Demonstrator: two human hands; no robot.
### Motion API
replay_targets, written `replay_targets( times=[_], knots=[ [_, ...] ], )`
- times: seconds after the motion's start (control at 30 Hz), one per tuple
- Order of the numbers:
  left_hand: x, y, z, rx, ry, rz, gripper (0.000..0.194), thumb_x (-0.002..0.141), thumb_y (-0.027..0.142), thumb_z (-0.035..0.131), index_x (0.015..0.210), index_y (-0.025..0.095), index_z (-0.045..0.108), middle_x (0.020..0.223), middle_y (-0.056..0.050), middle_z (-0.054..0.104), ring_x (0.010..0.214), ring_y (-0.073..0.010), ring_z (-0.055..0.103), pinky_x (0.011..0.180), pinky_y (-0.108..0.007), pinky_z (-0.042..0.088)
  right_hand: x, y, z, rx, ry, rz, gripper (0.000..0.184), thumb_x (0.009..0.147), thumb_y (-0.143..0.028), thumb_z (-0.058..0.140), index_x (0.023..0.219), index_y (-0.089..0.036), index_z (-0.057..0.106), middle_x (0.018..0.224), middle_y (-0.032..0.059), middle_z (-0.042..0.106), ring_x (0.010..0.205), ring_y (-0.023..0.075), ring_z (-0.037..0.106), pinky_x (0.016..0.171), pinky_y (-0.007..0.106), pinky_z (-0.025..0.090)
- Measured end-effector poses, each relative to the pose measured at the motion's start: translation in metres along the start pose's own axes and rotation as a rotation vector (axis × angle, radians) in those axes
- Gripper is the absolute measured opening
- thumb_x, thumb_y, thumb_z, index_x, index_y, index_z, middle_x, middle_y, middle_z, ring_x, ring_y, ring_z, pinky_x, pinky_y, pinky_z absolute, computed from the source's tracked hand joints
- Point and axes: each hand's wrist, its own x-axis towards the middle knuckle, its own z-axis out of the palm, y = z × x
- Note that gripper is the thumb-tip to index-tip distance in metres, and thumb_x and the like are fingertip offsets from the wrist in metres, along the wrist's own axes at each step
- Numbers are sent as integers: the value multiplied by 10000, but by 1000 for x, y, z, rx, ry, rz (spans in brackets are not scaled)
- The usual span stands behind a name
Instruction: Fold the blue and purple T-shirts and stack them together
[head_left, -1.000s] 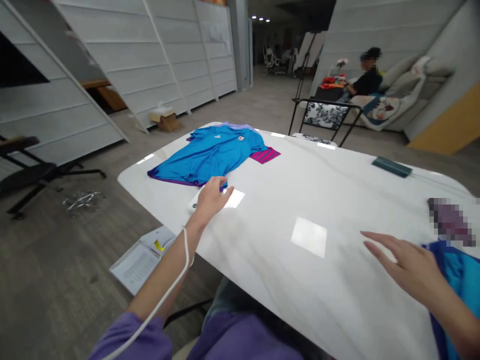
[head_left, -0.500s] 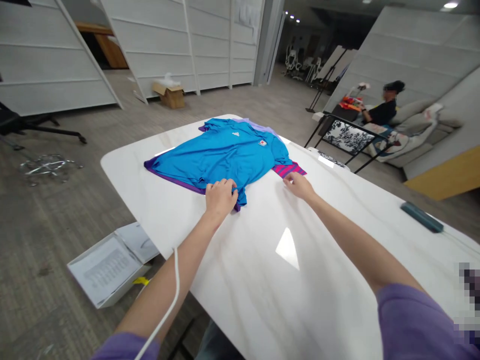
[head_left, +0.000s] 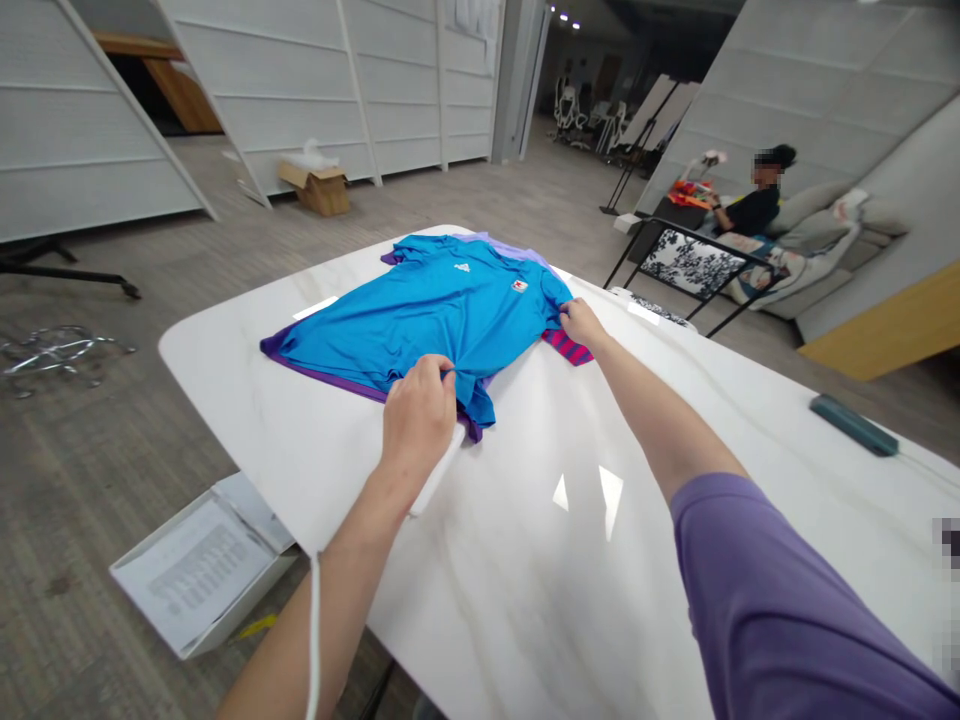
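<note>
A blue T-shirt [head_left: 442, 300] with a small white logo and a badge on its chest lies spread on the white table [head_left: 510, 560]. My left hand [head_left: 421, 405] pinches the shirt's near edge close to a bunched corner. Farther right, my right hand [head_left: 581, 325] is closed on the blue sleeve. Purple cloth [head_left: 322, 372] shows under the shirt along its near left edge, and lilac cloth [head_left: 517, 245] peeks out at the far side. A pink-and-purple striped piece of fabric [head_left: 568, 347] sticks out below the right sleeve.
A dark green oblong object [head_left: 853, 425] with a cord lies on the table's right side. An open white box [head_left: 202, 565] with printed paper sits low at the left. Beyond the table stand a black-framed chair [head_left: 694, 265], a seated person [head_left: 757, 200] and a cardboard box [head_left: 315, 188].
My right hand has moved up from beside the striped fabric and taken hold of the blue sleeve. My left hand has stayed at the near edge, lifting it slightly. The view has shifted a little.
</note>
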Motion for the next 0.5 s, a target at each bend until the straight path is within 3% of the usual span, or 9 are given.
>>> replay_targets(
  times=[0.13,0.27,0.4,0.5],
  knots=[
    [-3,16,-22,-32,73,44,244,1162,319,478,1271,189,652,1268,-146,796,1167,-339,764,987,-442,537,-7,11,-27,106,270,153,281,977,-281,616,1201,-154,728,1360,214,690,1270,349,636,1266,547,518],
    [-22,47,-49,-76,50,169,197,1162,313,507,1255,213,649,1189,-108,803,1102,-311,772,945,-418,539,-32,40,-66,186,414,266,279,929,-303,651,1163,-174,734,1245,185,728,1188,339,663,1220,574,547],
    [-61,93,-71,-218,-74,321,112,1141,258,548,1203,238,639,1104,-51,794,1013,-255,773,885,-375,545,-89,78,-109,148,506,435,244,925,-358,672,1085,-187,741,1231,170,749,1222,349,663,1262,604,497],
    [-106,136,-77,-343,-277,423,104,1129,209,553,1175,250,636,1096,-18,787,976,-212,772,846,-348,549,-152,112,-141,118,566,533,288,970,-421,652,1117,-184,726,1320,187,714,1292,353,639,1288,608,465]
  ],
)
